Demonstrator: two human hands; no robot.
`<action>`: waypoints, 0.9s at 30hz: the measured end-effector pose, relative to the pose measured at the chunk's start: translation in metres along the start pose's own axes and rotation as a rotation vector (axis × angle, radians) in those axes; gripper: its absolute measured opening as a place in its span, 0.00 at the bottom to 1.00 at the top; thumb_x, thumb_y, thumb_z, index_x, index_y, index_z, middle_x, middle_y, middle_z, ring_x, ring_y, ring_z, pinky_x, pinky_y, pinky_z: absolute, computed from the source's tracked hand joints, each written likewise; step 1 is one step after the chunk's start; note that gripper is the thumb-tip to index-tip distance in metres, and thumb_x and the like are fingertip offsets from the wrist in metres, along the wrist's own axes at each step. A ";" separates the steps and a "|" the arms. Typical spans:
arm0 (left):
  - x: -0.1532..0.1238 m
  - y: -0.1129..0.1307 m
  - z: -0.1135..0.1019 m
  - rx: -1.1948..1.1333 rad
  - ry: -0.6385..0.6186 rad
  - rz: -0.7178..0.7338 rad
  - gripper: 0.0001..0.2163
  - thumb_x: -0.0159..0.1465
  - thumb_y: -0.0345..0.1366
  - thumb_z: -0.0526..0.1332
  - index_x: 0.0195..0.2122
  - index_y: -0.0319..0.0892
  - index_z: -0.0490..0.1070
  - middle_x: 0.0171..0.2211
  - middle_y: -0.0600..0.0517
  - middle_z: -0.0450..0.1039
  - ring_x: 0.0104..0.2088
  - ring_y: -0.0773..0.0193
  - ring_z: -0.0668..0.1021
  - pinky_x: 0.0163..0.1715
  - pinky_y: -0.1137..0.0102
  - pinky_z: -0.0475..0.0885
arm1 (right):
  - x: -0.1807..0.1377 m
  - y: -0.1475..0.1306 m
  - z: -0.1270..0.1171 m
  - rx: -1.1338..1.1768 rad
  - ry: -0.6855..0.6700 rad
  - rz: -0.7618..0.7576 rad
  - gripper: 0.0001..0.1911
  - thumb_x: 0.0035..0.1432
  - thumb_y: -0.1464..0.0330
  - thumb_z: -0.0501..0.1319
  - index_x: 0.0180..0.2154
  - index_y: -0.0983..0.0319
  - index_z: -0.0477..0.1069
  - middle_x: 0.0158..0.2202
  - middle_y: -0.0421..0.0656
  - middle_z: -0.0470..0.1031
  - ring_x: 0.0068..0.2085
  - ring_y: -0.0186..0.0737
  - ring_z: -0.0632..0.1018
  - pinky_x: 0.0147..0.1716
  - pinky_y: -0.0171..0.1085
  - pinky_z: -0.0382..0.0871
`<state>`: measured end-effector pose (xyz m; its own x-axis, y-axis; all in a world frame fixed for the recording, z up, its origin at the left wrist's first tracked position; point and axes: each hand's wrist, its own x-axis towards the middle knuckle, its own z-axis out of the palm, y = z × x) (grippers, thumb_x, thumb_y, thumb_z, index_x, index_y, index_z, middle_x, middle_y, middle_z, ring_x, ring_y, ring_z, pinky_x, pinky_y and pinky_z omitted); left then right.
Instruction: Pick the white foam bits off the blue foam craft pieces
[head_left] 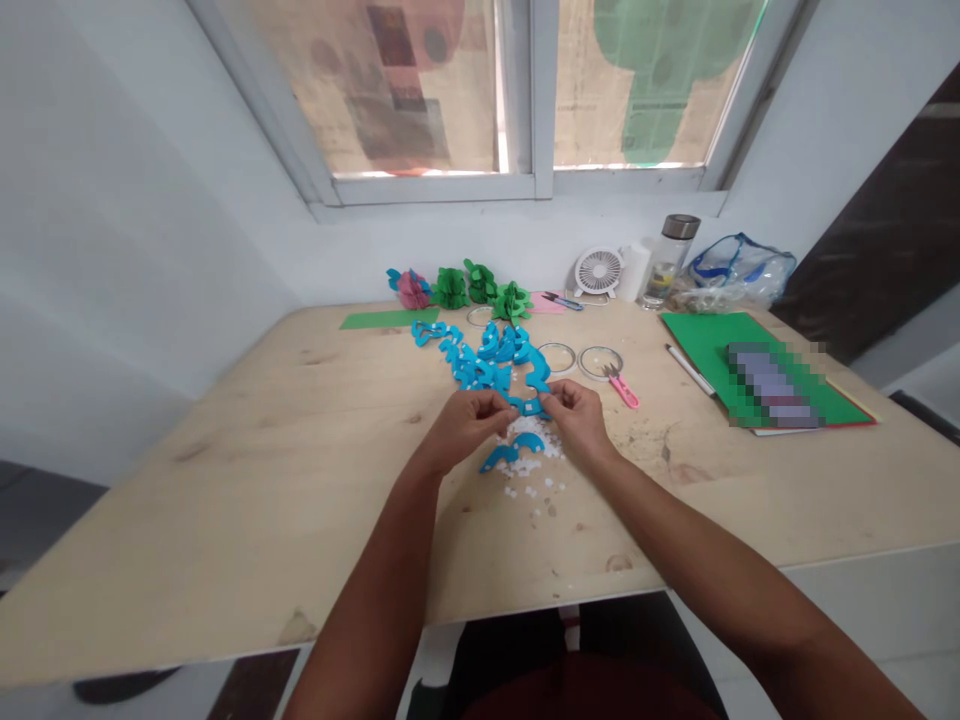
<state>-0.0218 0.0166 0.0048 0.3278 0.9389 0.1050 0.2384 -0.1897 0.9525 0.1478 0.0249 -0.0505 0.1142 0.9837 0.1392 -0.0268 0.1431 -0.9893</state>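
Between my two hands is a curved blue paper piece [532,407] with small white squares on it. My left hand [469,425] has its thumb and fingers pinched at the piece's left end. On the other end, my right hand [576,412] grips with thumb and forefinger. Just below lies another wavy blue paper piece [501,458], among many tiny white paper bits [534,466]. Beyond my hands spreads a pile of similar blue paper pieces [480,370], several of them dotted with white.
Tape rolls [600,348] and pink-handled snips [621,386] lie to the right. Paper flowers [451,288], a small fan [598,272], a glass bottle [667,262] and a plastic bag [742,272] line the wall. Green sheets [694,340] and a pen [690,370] rest at right.
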 end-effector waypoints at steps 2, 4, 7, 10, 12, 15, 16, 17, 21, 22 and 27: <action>0.005 -0.007 0.004 -0.075 0.220 -0.011 0.06 0.50 0.38 0.64 0.22 0.41 0.73 0.19 0.53 0.72 0.20 0.68 0.71 0.21 0.74 0.66 | 0.000 -0.001 0.000 0.028 -0.012 0.006 0.11 0.47 0.62 0.63 0.28 0.64 0.71 0.21 0.38 0.70 0.22 0.33 0.69 0.24 0.33 0.62; 0.009 -0.013 0.011 -0.163 0.232 -0.075 0.08 0.49 0.39 0.65 0.27 0.40 0.75 0.20 0.52 0.73 0.21 0.67 0.72 0.20 0.74 0.67 | -0.001 -0.002 0.001 0.054 -0.019 0.008 0.11 0.47 0.62 0.63 0.29 0.64 0.71 0.22 0.39 0.70 0.23 0.33 0.69 0.24 0.34 0.63; 0.010 -0.015 0.020 -0.226 0.194 -0.141 0.09 0.47 0.39 0.66 0.26 0.39 0.75 0.19 0.52 0.73 0.20 0.68 0.72 0.19 0.74 0.66 | -0.002 -0.003 0.001 0.066 -0.031 0.007 0.11 0.46 0.62 0.64 0.29 0.64 0.71 0.23 0.39 0.71 0.23 0.33 0.70 0.24 0.33 0.63; 0.009 -0.012 0.026 -0.240 0.200 -0.183 0.09 0.47 0.39 0.65 0.25 0.38 0.75 0.18 0.54 0.71 0.18 0.70 0.69 0.18 0.75 0.65 | -0.003 -0.005 0.002 0.092 -0.044 0.009 0.12 0.46 0.61 0.65 0.29 0.64 0.72 0.24 0.40 0.72 0.24 0.34 0.71 0.25 0.34 0.63; 0.008 -0.011 0.027 -0.263 0.218 -0.195 0.09 0.46 0.39 0.65 0.24 0.38 0.74 0.17 0.55 0.70 0.17 0.71 0.69 0.18 0.75 0.64 | -0.004 -0.007 0.003 0.124 -0.055 0.017 0.12 0.45 0.61 0.65 0.29 0.63 0.72 0.25 0.40 0.73 0.25 0.34 0.72 0.26 0.34 0.64; 0.007 -0.010 0.028 -0.288 0.252 -0.185 0.08 0.45 0.38 0.66 0.23 0.38 0.74 0.18 0.55 0.70 0.18 0.71 0.69 0.19 0.75 0.65 | -0.004 -0.009 0.004 0.179 -0.070 0.043 0.13 0.45 0.61 0.66 0.31 0.63 0.72 0.25 0.40 0.74 0.26 0.34 0.72 0.27 0.34 0.64; 0.007 -0.009 0.028 -0.291 0.262 -0.179 0.08 0.45 0.38 0.66 0.23 0.38 0.75 0.18 0.55 0.71 0.19 0.71 0.69 0.20 0.75 0.65 | -0.005 -0.009 0.004 0.196 -0.074 0.053 0.14 0.45 0.61 0.66 0.31 0.63 0.72 0.25 0.40 0.74 0.26 0.34 0.72 0.28 0.34 0.64; 0.007 -0.009 0.028 -0.290 0.272 -0.172 0.08 0.45 0.37 0.66 0.23 0.38 0.75 0.18 0.55 0.71 0.19 0.71 0.69 0.20 0.75 0.66 | -0.005 -0.010 0.004 0.207 -0.079 0.061 0.14 0.45 0.61 0.66 0.32 0.63 0.73 0.25 0.40 0.74 0.26 0.34 0.72 0.28 0.34 0.64; 0.007 -0.004 0.028 -0.257 0.331 -0.138 0.07 0.46 0.37 0.65 0.23 0.38 0.75 0.19 0.55 0.72 0.20 0.70 0.70 0.23 0.74 0.67 | -0.005 -0.011 0.004 0.171 -0.101 0.079 0.13 0.46 0.59 0.65 0.28 0.63 0.72 0.22 0.38 0.71 0.24 0.32 0.69 0.25 0.32 0.62; 0.007 -0.004 0.028 -0.245 0.345 -0.130 0.07 0.46 0.37 0.65 0.23 0.38 0.75 0.19 0.55 0.72 0.20 0.70 0.70 0.23 0.74 0.67 | -0.005 -0.010 0.004 0.152 -0.106 0.085 0.13 0.46 0.59 0.65 0.25 0.63 0.71 0.21 0.38 0.70 0.23 0.31 0.69 0.24 0.32 0.61; 0.007 -0.008 0.030 -0.177 0.380 -0.084 0.07 0.48 0.37 0.65 0.24 0.38 0.75 0.21 0.54 0.73 0.22 0.69 0.72 0.24 0.74 0.69 | -0.005 -0.007 0.005 0.109 -0.120 0.124 0.15 0.45 0.58 0.64 0.21 0.63 0.67 0.18 0.37 0.69 0.21 0.31 0.66 0.22 0.32 0.57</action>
<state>0.0060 0.0157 -0.0104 -0.0542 0.9944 0.0909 0.0780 -0.0866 0.9932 0.1428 0.0191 -0.0446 -0.0159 0.9995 0.0275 -0.1411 0.0249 -0.9897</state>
